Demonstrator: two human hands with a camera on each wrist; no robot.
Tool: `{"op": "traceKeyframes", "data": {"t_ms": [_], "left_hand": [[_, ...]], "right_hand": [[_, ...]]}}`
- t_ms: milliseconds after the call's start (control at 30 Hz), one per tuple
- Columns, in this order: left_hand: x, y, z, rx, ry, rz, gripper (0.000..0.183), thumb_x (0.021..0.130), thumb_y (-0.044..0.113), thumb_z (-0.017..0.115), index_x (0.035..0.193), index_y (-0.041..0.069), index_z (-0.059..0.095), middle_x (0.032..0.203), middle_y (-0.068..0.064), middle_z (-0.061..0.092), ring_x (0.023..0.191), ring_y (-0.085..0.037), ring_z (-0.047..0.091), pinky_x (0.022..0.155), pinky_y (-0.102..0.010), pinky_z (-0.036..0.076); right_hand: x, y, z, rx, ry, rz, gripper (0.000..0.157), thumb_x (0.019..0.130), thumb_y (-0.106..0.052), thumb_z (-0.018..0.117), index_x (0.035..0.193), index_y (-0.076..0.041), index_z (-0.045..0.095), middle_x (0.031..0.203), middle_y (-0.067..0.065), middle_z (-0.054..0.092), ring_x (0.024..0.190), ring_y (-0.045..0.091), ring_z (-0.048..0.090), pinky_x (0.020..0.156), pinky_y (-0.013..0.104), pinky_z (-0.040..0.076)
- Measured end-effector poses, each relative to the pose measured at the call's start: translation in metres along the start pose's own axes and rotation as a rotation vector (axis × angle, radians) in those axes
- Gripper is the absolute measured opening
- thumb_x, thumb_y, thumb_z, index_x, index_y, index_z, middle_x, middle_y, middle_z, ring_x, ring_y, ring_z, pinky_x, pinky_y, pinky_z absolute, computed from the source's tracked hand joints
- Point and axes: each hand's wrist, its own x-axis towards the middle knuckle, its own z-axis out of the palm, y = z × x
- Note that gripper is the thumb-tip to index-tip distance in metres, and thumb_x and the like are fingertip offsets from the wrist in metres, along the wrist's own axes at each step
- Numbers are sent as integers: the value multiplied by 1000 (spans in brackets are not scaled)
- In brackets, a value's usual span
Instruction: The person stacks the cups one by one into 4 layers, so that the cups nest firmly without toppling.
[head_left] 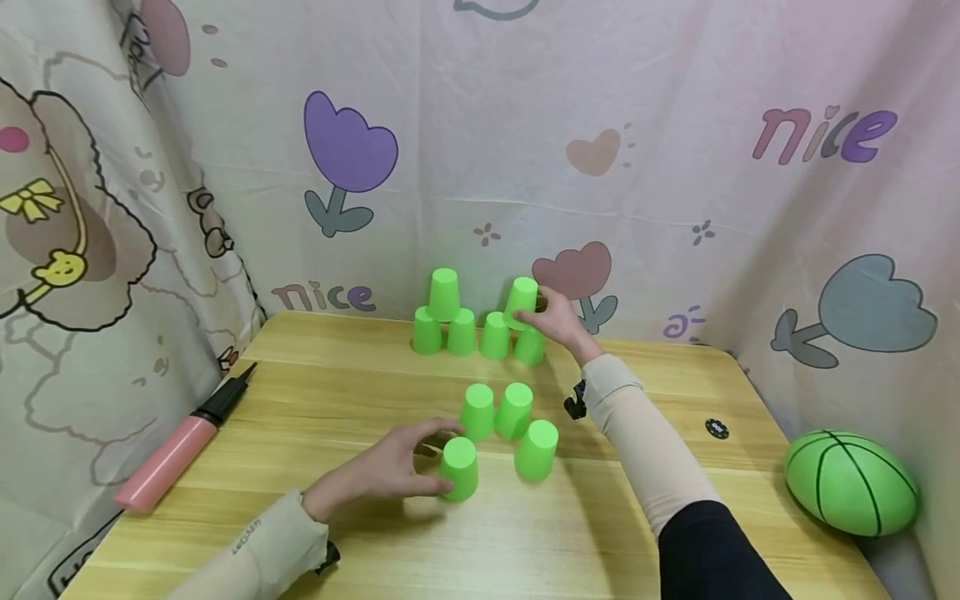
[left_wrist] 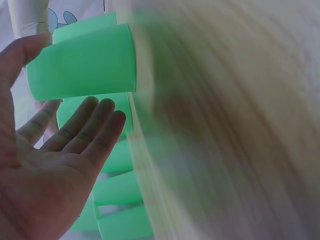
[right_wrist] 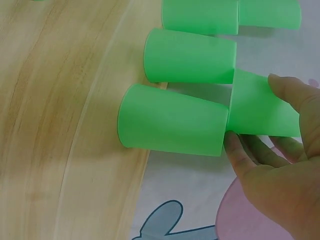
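At the back of the table my right hand (head_left: 558, 318) holds an upside-down green cup (head_left: 521, 298) between thumb and fingers. This cup sits across the tops of two green cups (right_wrist: 172, 120) standing side by side. My left hand (head_left: 378, 465) is around the nearest green cup (head_left: 460, 471), which stands upside down at the front. In the left wrist view its fingers (left_wrist: 102, 120) are extended beside that cup, with the thumb at its edge. Three more upturned cups (head_left: 514, 412) stand close by, to the right and behind.
Left of the right hand's stack stands another three-cup pyramid (head_left: 444, 293). A pink and black pump (head_left: 176, 454) lies along the table's left edge. A black chip (head_left: 717, 428) and a green ball (head_left: 851, 483) are on the right. A printed curtain (head_left: 480, 125) hangs behind the table.
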Motion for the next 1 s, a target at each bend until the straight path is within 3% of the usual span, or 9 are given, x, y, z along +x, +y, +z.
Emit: {"op": "traceKeyframes", "data": {"t_ms": [367,533,700,1000], "left_hand": [[1,0,4,20,25,22,59,89,28,86,140,11,60,126,-2,72,115,-15,69,102,-34,61],[0,1,2,19,48,9,55,90,28,85,137,13,62,124,-1,73,113,-15,70,101,-34,61],[-4,5,-8,37,99,-18,58,90,28,85,139,7,61,124,-1,73,112,-16,71,99,-35,62],[0,15,-30,63,226,-14,52,89,23,86,134,13,63,121,1,73,106,-16,72,94,-32,63]], "right_hand": [[-5,-1,-10,20,-7,28,86,95,-30,79,162,-1,33,157,24,50,143,41,52,118,55,48],[-11,2,-14,28,4,34,86,94,-33,79,163,-7,34,160,23,47,144,42,50,116,57,49],[-20,2,-20,39,21,8,82,95,-33,79,162,-9,39,159,26,47,143,45,50,116,58,49],[-54,5,-28,67,26,-26,76,97,-32,78,161,-12,41,159,22,49,142,44,53,114,58,51]]}}
